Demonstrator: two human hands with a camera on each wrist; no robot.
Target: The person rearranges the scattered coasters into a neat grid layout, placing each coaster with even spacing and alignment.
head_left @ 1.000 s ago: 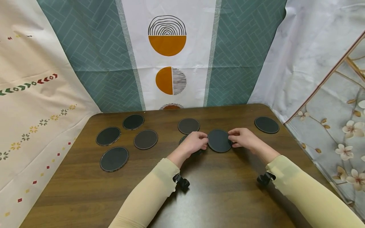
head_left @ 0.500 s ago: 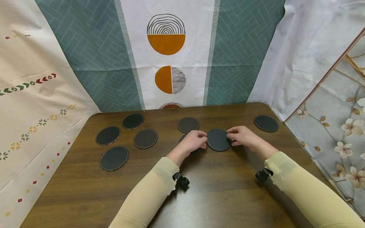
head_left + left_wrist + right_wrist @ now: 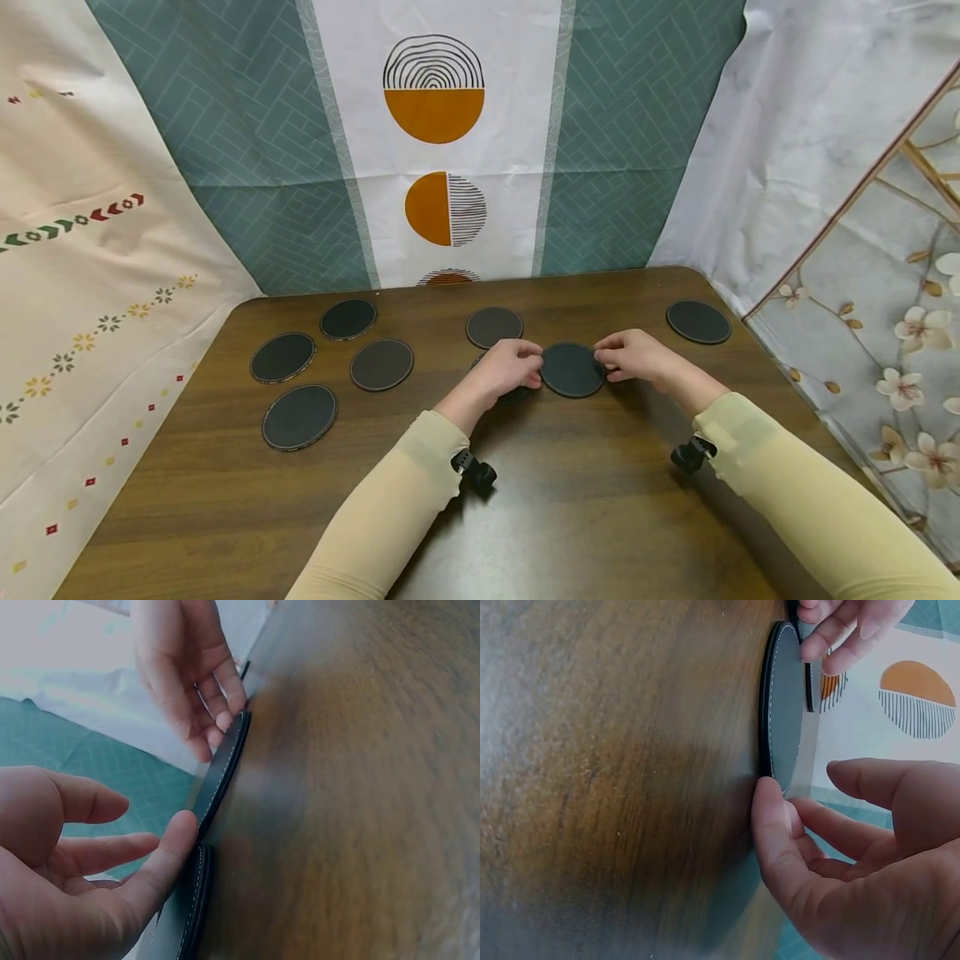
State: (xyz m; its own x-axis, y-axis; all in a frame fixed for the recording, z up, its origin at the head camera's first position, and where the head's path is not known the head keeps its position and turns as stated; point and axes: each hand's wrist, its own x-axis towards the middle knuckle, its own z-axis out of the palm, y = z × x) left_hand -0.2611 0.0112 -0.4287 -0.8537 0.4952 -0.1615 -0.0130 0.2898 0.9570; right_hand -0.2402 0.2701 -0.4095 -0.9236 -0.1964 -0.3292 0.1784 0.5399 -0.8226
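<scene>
A round black leather coaster (image 3: pixel 572 371) with a stitched rim lies on the table between both hands. My left hand (image 3: pixel 508 368) is at its left rim, one fingertip resting there, the other fingers loosely bent and apart in the left wrist view. At the right rim, my right hand (image 3: pixel 637 357) touches the edge with its fingertips; in the right wrist view another digit stands off from the coaster (image 3: pixel 784 712). Partly hidden beneath my left hand is another dark coaster (image 3: pixel 514 395). Just behind it lies a brownish coaster (image 3: pixel 494 327).
To the left, several coasters lie spread out, among them a front one (image 3: pixel 300 417) and a brown one (image 3: pixel 382 364). A single coaster (image 3: pixel 698 322) lies at the far right. Patterned cloths (image 3: pixel 600 150) hang behind and beside the wooden table (image 3: pixel 570 517).
The coaster between my hands looked slightly tilted a second ago and now lies flatter. Both hands have barely moved; the whole view has shifted slightly.
</scene>
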